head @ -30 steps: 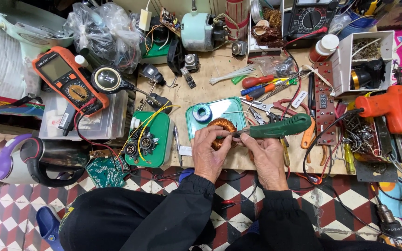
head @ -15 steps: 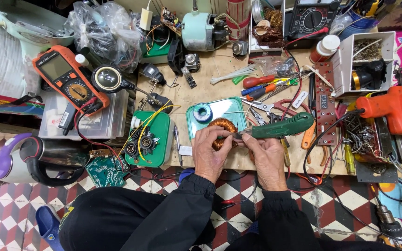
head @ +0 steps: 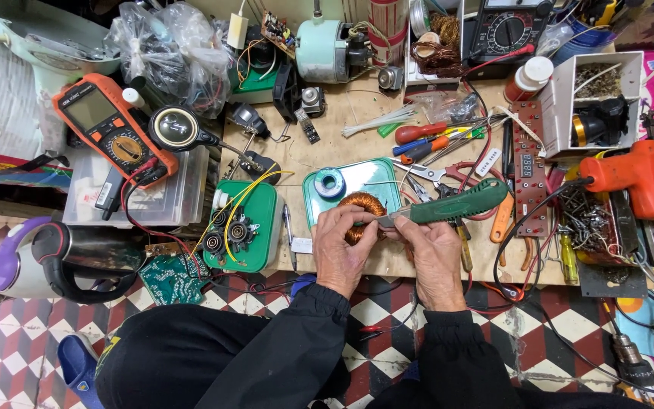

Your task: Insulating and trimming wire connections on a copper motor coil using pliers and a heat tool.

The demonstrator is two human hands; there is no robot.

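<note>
Left hand (head: pixel 344 246) grips half-hidden copper coil (head: pixel 362 206); right hand (head: pixel 434 246) clasps green-handled knife (head: pixel 448 210).

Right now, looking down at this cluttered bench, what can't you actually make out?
- Head view: the tip of the green-handled knife is hidden between the left hand and right hand.
- The lower half of the copper coil is covered by the fingers.
- The clear plastic bag blurs its contents.
- The orange drill is cut off by the right edge.
</note>
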